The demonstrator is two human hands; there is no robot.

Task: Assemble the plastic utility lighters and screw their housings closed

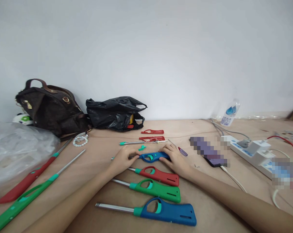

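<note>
A blue gas lighter (pixel 154 157) with a teal trigger lies crosswise before me on the tabletop. My left hand (pixel 123 158) has its fingers closed around the metal tube end. On the handle end, my right hand (pixel 174 158) grips with thumb and fingers. Nearer me lie a red lighter (pixel 162 175), a green lighter (pixel 158 190) and another blue lighter (pixel 173 212), tubes pointing left. Just beyond my hands are a small teal trigger (pixel 141 148), a metal tube with a teal tip (pixel 130 143), a red handle shell (pixel 158 132) and a purple-handled screwdriver (pixel 182 151).
To the left are a long red lighter (pixel 31 178), a long green lighter (pixel 27 197), clear plastic (pixel 17 155) and a bead bracelet (pixel 80 140). A dark backpack (pixel 49 110) and black bag (pixel 109 113) stand behind. Rightward: phone (pixel 207 151), power strip (pixel 245 155), bottle (pixel 230 112).
</note>
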